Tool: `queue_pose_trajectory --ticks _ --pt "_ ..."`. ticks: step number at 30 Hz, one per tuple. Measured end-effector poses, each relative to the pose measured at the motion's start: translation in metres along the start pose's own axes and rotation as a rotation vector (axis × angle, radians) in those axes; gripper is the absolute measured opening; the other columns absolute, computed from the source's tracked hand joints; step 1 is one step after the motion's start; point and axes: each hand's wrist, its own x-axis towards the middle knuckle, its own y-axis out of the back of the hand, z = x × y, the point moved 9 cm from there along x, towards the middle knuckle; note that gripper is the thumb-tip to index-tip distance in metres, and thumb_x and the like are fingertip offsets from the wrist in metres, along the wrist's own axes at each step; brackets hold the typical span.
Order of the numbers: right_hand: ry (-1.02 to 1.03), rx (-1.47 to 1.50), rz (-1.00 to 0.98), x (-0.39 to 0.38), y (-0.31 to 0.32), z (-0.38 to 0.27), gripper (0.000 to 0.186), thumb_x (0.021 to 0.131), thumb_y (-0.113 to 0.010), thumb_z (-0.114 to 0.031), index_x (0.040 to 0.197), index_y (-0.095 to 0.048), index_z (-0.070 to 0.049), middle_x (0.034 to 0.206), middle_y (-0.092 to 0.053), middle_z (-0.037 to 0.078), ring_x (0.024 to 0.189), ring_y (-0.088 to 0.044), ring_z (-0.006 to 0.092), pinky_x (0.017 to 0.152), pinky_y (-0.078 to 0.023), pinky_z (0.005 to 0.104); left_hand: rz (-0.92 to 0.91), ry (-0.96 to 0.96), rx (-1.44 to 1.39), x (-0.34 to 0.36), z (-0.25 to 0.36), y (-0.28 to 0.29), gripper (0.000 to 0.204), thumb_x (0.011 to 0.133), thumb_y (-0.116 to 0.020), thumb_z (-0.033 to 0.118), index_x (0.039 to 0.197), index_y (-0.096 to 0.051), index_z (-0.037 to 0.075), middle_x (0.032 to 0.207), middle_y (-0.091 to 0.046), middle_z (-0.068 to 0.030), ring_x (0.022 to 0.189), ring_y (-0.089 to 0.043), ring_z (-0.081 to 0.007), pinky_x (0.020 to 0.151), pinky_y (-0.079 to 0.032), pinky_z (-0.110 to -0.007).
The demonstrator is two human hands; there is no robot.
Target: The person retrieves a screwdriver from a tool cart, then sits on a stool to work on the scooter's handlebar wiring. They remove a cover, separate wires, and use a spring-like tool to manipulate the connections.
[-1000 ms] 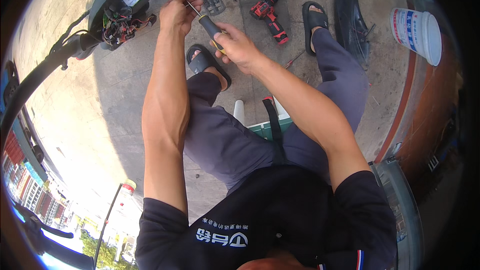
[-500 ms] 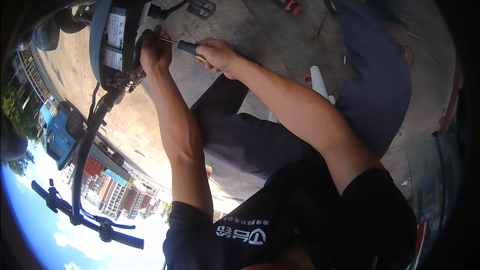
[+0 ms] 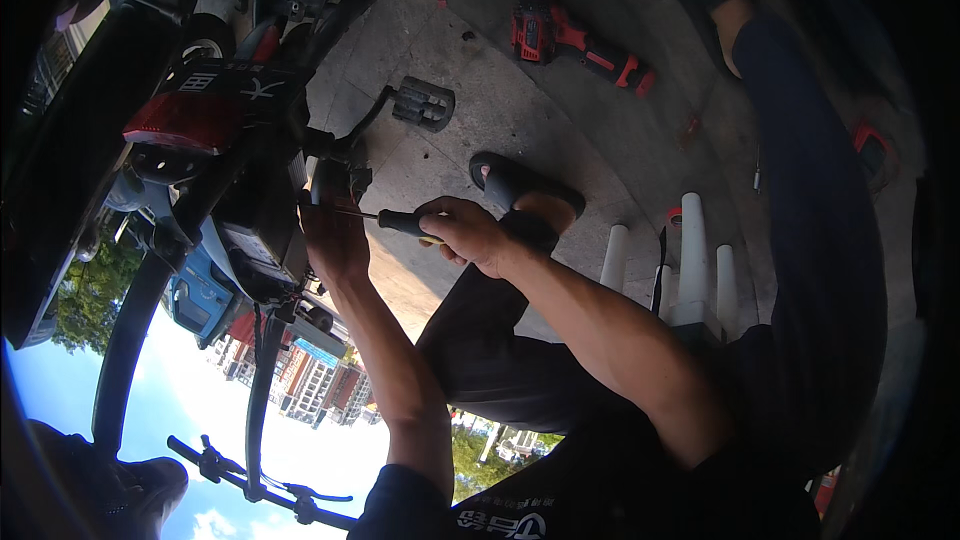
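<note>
My right hand (image 3: 465, 233) is closed around a black-and-yellow screwdriver (image 3: 398, 222), held roughly level with its thin shaft pointing left. The shaft reaches my left hand (image 3: 333, 240), whose fingers are bent around a part at the bike's crank area, too shaded to make out. Beside them are a dark housing (image 3: 255, 235) with wires at its lower end, a folding pedal (image 3: 423, 103) on its crank arm, and the dark bike frame (image 3: 140, 320) with a red rear light (image 3: 180, 123). The screwdriver's tip is hidden at my left fingers.
A red-and-black cordless drill (image 3: 590, 50) lies on the paving above my hands. Upright white legs of a stool (image 3: 692, 260) stand right of my right forearm, between my legs. My sandalled foot (image 3: 545, 208) rests just beyond the hands. A handlebar (image 3: 230, 475) shows at lower left.
The view has swung, bringing more of the bike's frame and rear light into the upper left. Both hands appear lower in the picture, still at the screwdriver and bike.
</note>
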Motion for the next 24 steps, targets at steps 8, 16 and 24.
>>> queue_pose_trajectory --ticks 8,16,24 --pt "-0.062 0.092 -0.070 0.001 0.000 0.011 0.035 0.092 -0.060 -0.023 0.118 -0.058 -0.001 0.086 -0.064 0.010 0.051 -0.045 0.0079 0.042 -0.034 0.0233 0.319 0.041 0.039 -0.020 0.004 0.018 0.037 0.105 -0.045 0.017 0.141 -0.042 0.010 0.127 -0.057 -0.0178 0.119 -0.057 -0.0305 0.103 -0.045 -0.046" --pt "-0.076 0.093 -0.082 0.007 -0.002 0.017 0.030 0.094 -0.058 -0.023 0.115 -0.059 -0.002 0.089 -0.065 0.011 0.051 -0.044 0.0068 0.042 -0.032 0.0218 0.224 0.009 0.001 -0.019 0.003 0.028 0.037 0.104 -0.045 0.016 0.141 -0.043 0.009 0.123 -0.057 -0.0171 0.126 -0.053 -0.0335 0.114 -0.036 -0.052" --pt "-0.121 0.147 -0.089 0.005 -0.006 0.027 0.024 0.096 -0.054 -0.021 0.112 -0.058 -0.003 0.092 -0.064 0.012 0.053 -0.042 0.0064 0.043 -0.032 0.0213 0.208 0.014 0.184 -0.014 0.002 0.049 0.017 0.102 -0.050 0.016 0.115 -0.056 0.007 0.115 -0.060 -0.0152 0.122 -0.054 -0.0329 0.112 -0.038 -0.051"
